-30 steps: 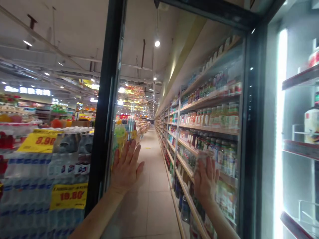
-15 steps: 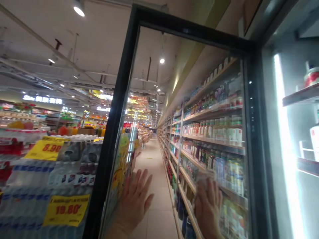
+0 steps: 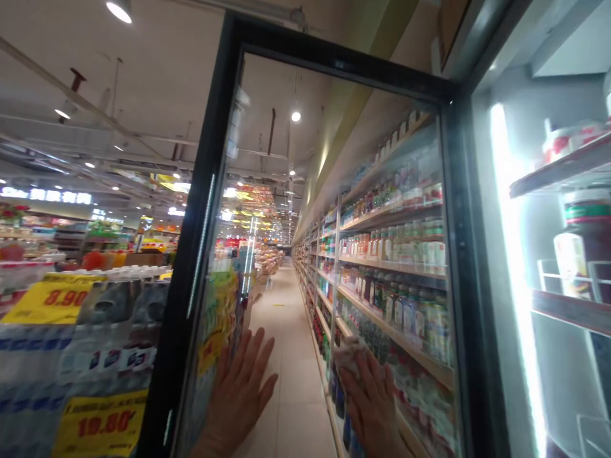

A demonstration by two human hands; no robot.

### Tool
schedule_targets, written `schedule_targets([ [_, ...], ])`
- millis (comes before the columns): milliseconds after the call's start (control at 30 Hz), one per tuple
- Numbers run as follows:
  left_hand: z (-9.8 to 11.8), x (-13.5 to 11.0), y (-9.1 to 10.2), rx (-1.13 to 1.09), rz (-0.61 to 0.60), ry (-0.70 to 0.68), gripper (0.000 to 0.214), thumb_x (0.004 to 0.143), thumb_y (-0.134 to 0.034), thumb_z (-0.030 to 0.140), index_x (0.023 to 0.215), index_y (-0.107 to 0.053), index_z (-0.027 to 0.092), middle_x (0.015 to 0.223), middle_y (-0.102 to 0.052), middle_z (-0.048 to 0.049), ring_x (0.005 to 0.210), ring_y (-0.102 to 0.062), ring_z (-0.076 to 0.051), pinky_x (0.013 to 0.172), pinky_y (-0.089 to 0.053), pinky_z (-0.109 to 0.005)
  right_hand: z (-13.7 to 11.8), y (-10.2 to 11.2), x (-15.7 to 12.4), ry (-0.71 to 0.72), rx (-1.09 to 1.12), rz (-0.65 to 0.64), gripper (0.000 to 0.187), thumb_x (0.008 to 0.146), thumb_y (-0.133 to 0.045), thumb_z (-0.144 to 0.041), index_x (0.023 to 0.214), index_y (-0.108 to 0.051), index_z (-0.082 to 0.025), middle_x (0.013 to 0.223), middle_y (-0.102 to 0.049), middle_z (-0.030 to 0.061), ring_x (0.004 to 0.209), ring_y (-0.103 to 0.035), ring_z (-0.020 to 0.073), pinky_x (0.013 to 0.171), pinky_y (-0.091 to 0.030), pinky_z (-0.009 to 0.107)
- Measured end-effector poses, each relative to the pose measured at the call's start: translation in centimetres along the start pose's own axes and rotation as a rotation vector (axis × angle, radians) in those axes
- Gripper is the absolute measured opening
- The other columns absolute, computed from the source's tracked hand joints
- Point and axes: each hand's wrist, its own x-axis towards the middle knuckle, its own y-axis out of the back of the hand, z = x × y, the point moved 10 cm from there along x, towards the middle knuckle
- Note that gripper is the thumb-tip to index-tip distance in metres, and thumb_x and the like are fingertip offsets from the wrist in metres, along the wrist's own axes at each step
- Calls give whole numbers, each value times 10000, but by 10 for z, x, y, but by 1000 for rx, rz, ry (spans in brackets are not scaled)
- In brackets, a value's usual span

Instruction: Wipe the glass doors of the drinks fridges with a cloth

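Observation:
An open glass cooler door [image 3: 305,191] with a black frame stands in front of me. My left hand [image 3: 241,394] lies flat on the glass near the door's left edge, fingers spread. My right hand [image 3: 375,404] presses a crumpled pale cloth [image 3: 347,356] against the glass lower right of centre; the cloth pokes out above my fingers. Both hands are seen from the back, low in the view.
The lit cooler interior with shelves and a bottle [image 3: 580,248] is at the right. Through the glass runs a long aisle with stocked shelves [image 3: 396,254]. Stacked bottled water packs with yellow price signs [image 3: 48,302] stand at the left.
Both hands have dropped lower in the view. My right hand with the cloth has slid left across the glass. The view has tilted upward and turned slightly right.

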Motion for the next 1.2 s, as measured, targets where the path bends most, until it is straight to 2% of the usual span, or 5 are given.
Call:
schedule_targets([
  [533,-2,-1,-7,-36,-16,15,596,902,-395,436,1445,-215,268,1367,-497,-71,1409,-182,-183,1155,-107,-439,98,29,-4,-520,-150,194,646,894,-367,-189,1477,-109,-296,1541,-154,123,1393,-187,374,971,-311,664],
  [733,-3,0,-7,-30,-23,11,580,901,-404,424,1433,-266,239,1347,-517,-82,1409,-181,-176,1155,-112,-433,22,3,17,48,9,-20,693,849,-423,-143,1447,-182,-397,1525,-251,22,1392,-238,291,1083,-232,576],
  [900,-4,-1,-11,-52,-35,13,553,897,-415,418,1410,-323,233,1339,-524,-90,1414,-156,-170,1157,-91,-433,97,27,5,-489,-129,178,621,896,-357,-203,1476,-146,-266,1524,-202,160,1386,-203,376,979,-305,660],
  [1067,-5,-3,-12,-43,-30,12,575,891,-428,417,1421,-297,238,1359,-503,-83,1407,-188,-186,1154,-116,-439,32,7,24,22,-10,-5,681,861,-429,-156,1454,-175,-372,1529,-234,60,1399,-208,302,1070,-245,574],
  [1200,-4,-4,-13,6,-55,-11,576,880,-450,396,1414,-314,227,1380,-479,-82,1411,-172,-198,1158,-106,-442,65,26,38,-342,-67,197,621,885,-388,-198,1467,-192,-286,1520,-236,127,1389,-212,348,1032,-250,625],
])
